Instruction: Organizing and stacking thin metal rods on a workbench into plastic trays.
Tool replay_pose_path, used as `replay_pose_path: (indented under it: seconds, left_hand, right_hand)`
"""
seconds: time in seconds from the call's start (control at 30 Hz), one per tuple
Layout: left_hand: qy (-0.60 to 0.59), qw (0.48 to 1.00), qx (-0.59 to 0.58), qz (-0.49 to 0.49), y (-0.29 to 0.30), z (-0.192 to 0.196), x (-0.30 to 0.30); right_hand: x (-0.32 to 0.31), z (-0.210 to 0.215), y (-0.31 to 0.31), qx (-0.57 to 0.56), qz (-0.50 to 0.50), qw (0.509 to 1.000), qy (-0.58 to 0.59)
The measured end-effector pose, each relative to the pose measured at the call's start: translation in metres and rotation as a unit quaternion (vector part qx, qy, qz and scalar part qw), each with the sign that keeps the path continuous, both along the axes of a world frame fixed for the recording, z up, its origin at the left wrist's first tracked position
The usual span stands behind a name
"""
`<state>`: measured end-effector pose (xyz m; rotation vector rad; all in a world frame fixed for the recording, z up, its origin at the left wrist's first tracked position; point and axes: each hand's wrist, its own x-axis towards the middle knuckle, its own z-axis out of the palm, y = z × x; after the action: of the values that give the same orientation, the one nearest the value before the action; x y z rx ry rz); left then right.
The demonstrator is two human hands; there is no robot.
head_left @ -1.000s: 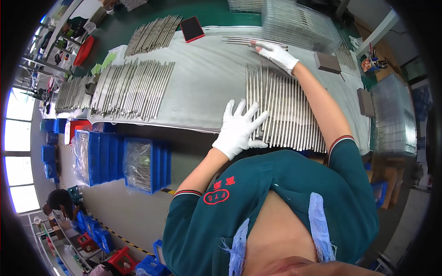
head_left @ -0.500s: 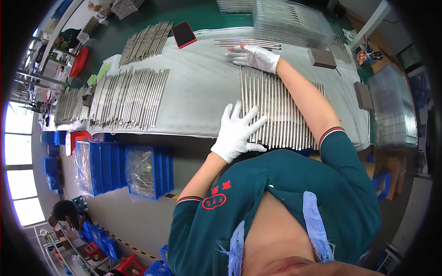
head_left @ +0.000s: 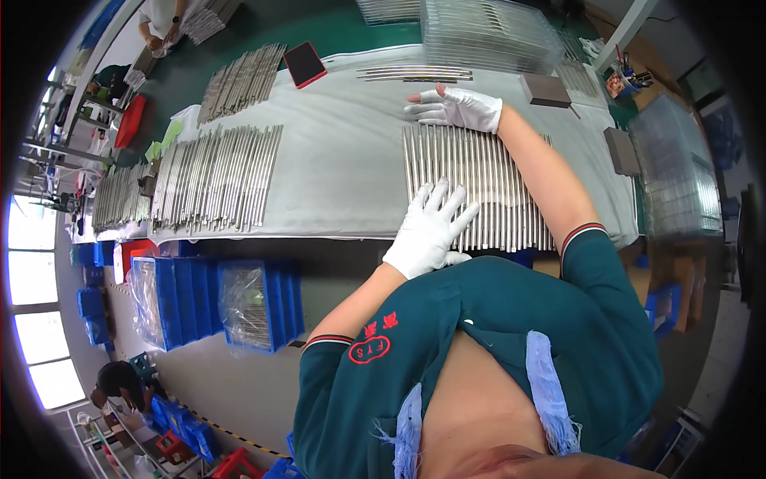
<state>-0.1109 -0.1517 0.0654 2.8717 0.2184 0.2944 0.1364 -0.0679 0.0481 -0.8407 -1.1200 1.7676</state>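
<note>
Rods (head_left: 479, 188) lay side by side along the near edge of the surface (head_left: 339, 160), right of its middle, and here was the left hand (head_left: 428, 229), gloved, over the row's near left corner, fingers fanned well apart! Across the far ends stretched the right hand (head_left: 467, 109), thumb standing off, longer fingers close together, two bare tips poking from the glove; contact with the rods was hard to tell. Beyond it, loose rods (head_left: 415, 73) lay toward the far edge, near clear boxes (head_left: 491, 36). Another row (head_left: 215, 180) reached the near edge at left; a red-edged pad (head_left: 305, 65) sat at the far edge. And the writing? Red lettering (head_left: 371, 349) marked the shirt (head_left: 511, 295), part of it ringed!
</note>
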Motion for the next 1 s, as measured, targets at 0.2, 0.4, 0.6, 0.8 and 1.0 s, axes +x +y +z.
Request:
replay_pose_path:
  seconds: [0.2, 0.4, 0.6, 0.8, 1.0]
  left_hand:
    - [-0.009, 1.000, 0.003, -0.019, -0.001, -0.002, 0.004]
    - [-0.044, 0.984, -0.018, 0.174, 0.028, 0.013, -0.005]
    - [0.012, 0.952, -0.014, 0.307, 0.016, 0.004, 0.006]
    - [-0.007, 0.945, -0.026, 0.327, 0.009, -0.001, 0.017]
    - [-0.034, 0.964, -0.067, 0.254, 0.035, 0.008, -0.001]
  right_hand:
    - [-0.025, 0.000, -0.023, 0.163, -0.105, 0.932, -0.306]
    - [-0.043, 0.011, -0.101, 0.405, -0.042, 0.672, -0.618]
    - [-0.010, 0.032, -0.179, 0.358, 0.002, 0.620, -0.698]
    - [0.021, 0.034, -0.206, 0.330, -0.008, 0.629, -0.704]
    - [-0.002, 0.035, -0.176, 0.368, 0.052, 0.639, -0.673]
